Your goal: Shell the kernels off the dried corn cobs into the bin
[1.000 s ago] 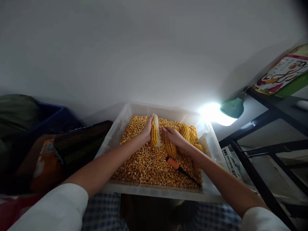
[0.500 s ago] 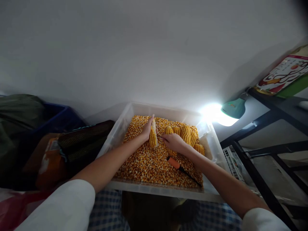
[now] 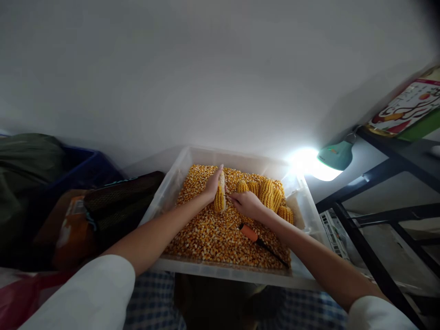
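My left hand [image 3: 211,187] is closed around an ear of corn [image 3: 219,200], held upright over the bin. Part of the ear's right side is pale and stripped of kernels. Pinched in my right hand [image 3: 247,202] is a thin dark pointed tool [image 3: 227,196]; its tip reaches the ear, and its handle is hidden in my fingers. Loose corn kernels [image 3: 209,238] fill the clear plastic bin [image 3: 227,270] beneath both hands. Several whole ears of corn [image 3: 266,192] lie on the kernels to the right. Below my right hand rests an orange-handled tool [image 3: 249,232] with a dark shaft.
A lit lamp [image 3: 335,160] with a green top hangs from the black metal rack [image 3: 378,217] on the right. Left of the bin are a dark mesh bag [image 3: 123,201], an orange box [image 3: 70,233] and a blue crate [image 3: 85,167]. A white wall [image 3: 206,82] stands behind.
Both hands keep nearly the same pose, the left on the ear and the right with the thin tool at its side. The whole view has shifted very slightly.
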Tool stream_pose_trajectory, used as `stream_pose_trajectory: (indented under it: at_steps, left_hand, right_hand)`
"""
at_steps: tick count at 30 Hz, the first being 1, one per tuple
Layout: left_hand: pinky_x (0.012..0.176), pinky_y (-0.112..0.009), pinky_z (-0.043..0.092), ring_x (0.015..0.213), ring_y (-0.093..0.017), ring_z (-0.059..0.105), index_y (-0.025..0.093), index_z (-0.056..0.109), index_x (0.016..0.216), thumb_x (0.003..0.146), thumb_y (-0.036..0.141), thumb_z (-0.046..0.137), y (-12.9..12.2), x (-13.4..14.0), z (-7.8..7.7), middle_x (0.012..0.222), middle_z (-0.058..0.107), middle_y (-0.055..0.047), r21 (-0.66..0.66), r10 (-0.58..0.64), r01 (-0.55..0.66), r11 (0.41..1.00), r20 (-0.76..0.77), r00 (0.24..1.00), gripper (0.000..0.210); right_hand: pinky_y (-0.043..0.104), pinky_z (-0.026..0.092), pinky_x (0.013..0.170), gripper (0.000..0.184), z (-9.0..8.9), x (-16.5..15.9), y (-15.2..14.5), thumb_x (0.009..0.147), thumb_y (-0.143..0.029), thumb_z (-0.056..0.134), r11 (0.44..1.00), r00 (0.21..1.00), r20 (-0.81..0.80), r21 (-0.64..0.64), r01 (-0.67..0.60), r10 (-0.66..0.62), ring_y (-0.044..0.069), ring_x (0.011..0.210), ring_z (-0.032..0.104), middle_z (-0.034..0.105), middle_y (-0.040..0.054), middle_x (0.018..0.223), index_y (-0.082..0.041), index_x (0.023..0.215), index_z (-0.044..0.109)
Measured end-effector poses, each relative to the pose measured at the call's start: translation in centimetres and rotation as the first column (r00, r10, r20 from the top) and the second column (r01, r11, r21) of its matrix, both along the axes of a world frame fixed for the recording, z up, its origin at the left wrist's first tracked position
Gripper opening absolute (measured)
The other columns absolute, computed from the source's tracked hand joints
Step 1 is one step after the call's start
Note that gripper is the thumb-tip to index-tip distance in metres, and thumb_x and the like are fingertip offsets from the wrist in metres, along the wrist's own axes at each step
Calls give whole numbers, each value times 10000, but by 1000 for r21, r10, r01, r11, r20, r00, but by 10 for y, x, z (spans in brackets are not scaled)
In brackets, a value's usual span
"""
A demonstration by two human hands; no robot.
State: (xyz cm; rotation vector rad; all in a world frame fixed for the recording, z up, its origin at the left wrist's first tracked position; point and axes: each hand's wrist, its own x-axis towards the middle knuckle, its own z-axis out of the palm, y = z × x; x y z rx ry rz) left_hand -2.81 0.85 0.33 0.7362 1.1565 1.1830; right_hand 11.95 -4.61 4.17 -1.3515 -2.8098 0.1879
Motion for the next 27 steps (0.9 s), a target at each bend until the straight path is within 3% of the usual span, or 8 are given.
stream_pose_trajectory:
  at_steps: [8,13,19,23,25,27]
  left_hand:
    - [338,-218,357,327,-107,469,185,425,590,608,659,460,-11,8,-2,400,441,46,8,10,-9,1000,-67,998,476]
    - [349,-226,361,321,-110,461,188,417,571,637,654,431,-12,11,-4,388,441,36,27,-12,16,1000,-151,988,471]
    - [402,-216,345,380,-98,455,181,466,582,705,550,429,-25,19,2,428,435,35,241,-111,204,949,-349,931,391]
    - [494,-204,347,483,-88,442,167,464,520,674,477,518,-34,26,5,463,435,34,388,-56,312,867,-547,835,350]
    - [481,-203,339,473,-86,432,168,453,509,675,489,513,-32,25,4,458,432,35,376,-48,299,877,-550,834,367]
    - [438,-213,337,426,-92,437,174,449,519,698,530,458,-25,22,2,438,435,30,289,-89,248,925,-471,878,399]
  right_hand:
    - [232,305,579,349,-3,-3,-7,871,-295,256,1000,994,107,17,-13,12,147,630,558,642,78,747,-162,892,578]
    - [224,308,582,352,0,-2,-5,863,-292,279,999,996,86,-37,-22,25,138,643,553,644,80,766,-153,848,602]
    - [192,305,571,296,6,13,10,830,-269,372,961,978,-108,-194,-198,180,96,586,499,639,41,704,-140,784,635]
    - [174,312,570,240,6,20,17,795,-244,434,899,951,-200,-327,-291,235,87,600,486,635,25,698,-130,764,643]
    - [175,310,567,254,8,21,18,800,-261,432,902,955,-202,-331,-277,218,83,589,474,628,25,690,-123,772,644]
    - [182,301,556,292,11,21,18,815,-297,414,927,969,-173,-303,-223,177,78,554,448,615,22,664,-120,770,642]
